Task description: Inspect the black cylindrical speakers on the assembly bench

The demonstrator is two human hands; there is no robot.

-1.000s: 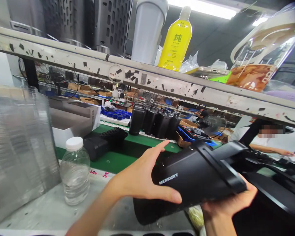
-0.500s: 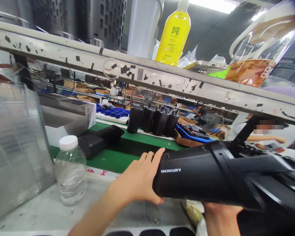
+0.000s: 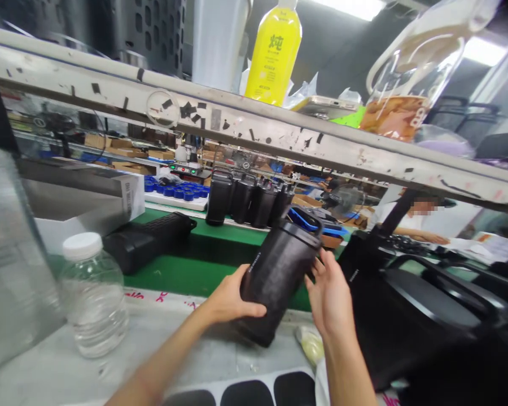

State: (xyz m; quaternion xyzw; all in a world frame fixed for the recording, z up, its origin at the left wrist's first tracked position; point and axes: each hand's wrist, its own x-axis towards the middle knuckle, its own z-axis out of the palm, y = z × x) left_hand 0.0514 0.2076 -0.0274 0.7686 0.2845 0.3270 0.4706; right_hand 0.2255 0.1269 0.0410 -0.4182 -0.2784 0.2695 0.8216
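Note:
A black portable speaker with a carry handle on its upper end is held tilted over the front of the work surface. My left hand grips its lower left side, the thumb across the near face and the fingers hidden behind. At the upper right side of the speaker, my right hand is open with its fingers apart and partly bent; whether the fingertips touch the casing I cannot tell. Below lies a white sheet with several black rounded pads.
A clear bottle with a white cap stands left, before another black speaker lying on the green belt. Several more speakers stand behind. Dark handled units crowd the right. A shelf edge crosses above; a co-worker sits beyond.
The speaker has come leftward from the right side and swung from nearly lying to a steeper tilt. My right hand has moved from beneath it to its upper right side, fingers apart.

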